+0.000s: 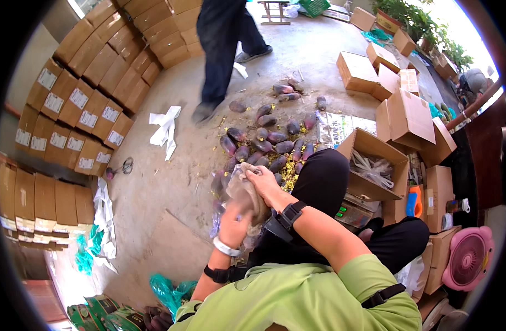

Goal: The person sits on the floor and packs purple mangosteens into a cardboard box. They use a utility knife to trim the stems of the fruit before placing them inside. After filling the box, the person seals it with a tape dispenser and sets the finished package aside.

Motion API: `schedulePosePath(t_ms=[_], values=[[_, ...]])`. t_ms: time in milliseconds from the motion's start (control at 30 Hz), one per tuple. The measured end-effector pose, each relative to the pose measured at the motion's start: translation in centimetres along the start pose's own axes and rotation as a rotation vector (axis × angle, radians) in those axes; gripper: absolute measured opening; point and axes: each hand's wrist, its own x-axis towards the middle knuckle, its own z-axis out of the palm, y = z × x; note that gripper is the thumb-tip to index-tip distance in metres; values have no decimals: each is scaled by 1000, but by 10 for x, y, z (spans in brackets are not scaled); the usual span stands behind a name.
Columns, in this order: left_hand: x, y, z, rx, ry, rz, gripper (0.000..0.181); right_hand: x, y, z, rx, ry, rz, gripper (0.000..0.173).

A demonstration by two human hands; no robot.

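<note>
My right hand grips the upper part of a crumpled beige cloth or bag in front of my lap. Blurred by motion, my left hand is against its left side; how its fingers are set does not show. Whether anything is inside the bundle is hidden. Just beyond my hands, many dark purple, oblong root vegetables lie loose on the concrete floor, with yellow leafy scraps among them.
Stacked cartons line the left. A person's trousered leg stands beyond the vegetables. By my right knee are an open carton of plastic bags and a scale. A pink fan stands far right; green plastic lies lower left.
</note>
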Motion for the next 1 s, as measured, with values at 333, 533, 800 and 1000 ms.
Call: schedulePosePath(t_ms=[333,533,800,1000], values=[[-17,19,-1,-689,313,-322,60,-27,15,30,-433,10,-190,34],[-18,0,-7,-460,590,-451,53,-23,16,26,-110,-29,-60,31],[-46,-7,5,-479,165,-440,37,-36,-3,29,165,-67,109,22],[-49,-57,7,-500,570,-515,54,-58,46,61,79,-306,187,51]])
